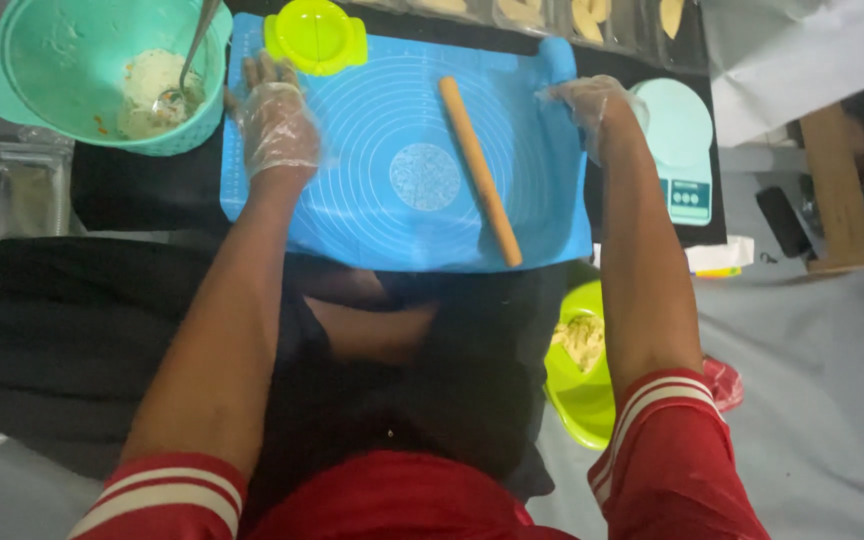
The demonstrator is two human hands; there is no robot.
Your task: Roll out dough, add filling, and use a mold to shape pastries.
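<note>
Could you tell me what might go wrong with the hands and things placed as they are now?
The rolling pin lies loose and slanted on the blue mat; a tug by the left hand or right hand at the mat's edges might roll it off. The mat's near edge seems to overhang, so it could slip.

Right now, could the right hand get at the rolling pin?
Probably yes. The right hand rests at the mat's right edge, and the rolling pin lies on the mat just beside it with nothing between them.

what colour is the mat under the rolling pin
Blue with pale concentric circle markings, seen in the head view: baking mat, wooden rolling pin.
</note>
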